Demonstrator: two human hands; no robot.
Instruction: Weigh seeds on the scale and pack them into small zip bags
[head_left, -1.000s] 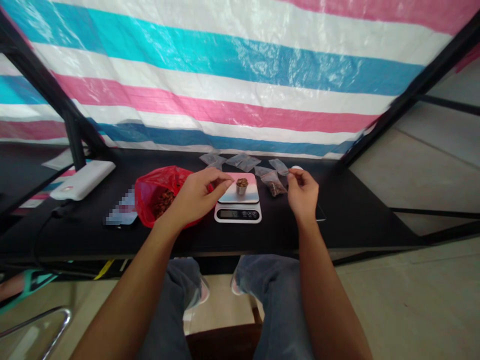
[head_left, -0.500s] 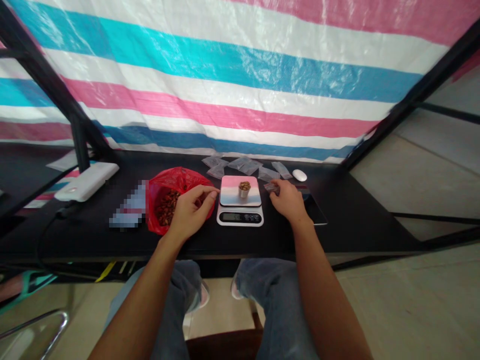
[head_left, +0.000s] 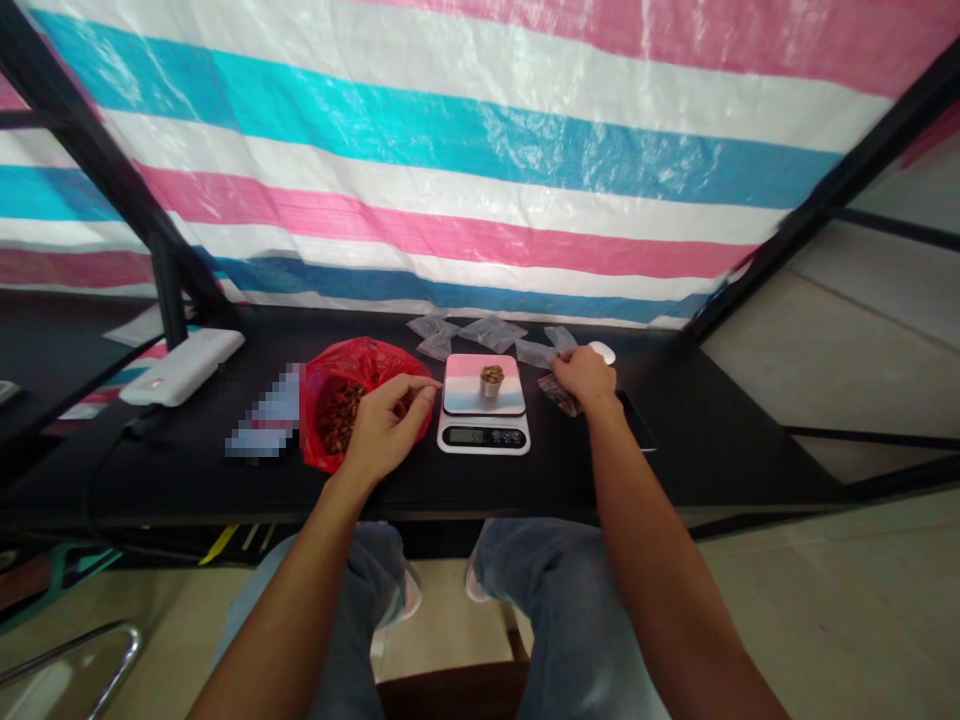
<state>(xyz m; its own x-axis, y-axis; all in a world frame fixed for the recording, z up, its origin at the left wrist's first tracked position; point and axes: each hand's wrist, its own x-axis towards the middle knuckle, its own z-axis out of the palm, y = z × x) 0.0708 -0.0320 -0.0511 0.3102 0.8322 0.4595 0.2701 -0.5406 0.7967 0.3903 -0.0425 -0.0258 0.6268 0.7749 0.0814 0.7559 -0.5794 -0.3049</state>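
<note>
Centrally, the left hand (head_left: 386,425) rests at the rim of the red bag (head_left: 341,395), fingers pinched together (on what, I cannot tell). Right of the scale (head_left: 484,412), the right hand (head_left: 589,378) covers a small filled pouch (head_left: 561,394), fingers curled.

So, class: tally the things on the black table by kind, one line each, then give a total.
Red bag of brown pieces: 1
Scale: 1
Small metal cup: 1
White oval item: 1
White flat device: 1
Clear packets: about 6, overlapping
Total: about 11
</note>
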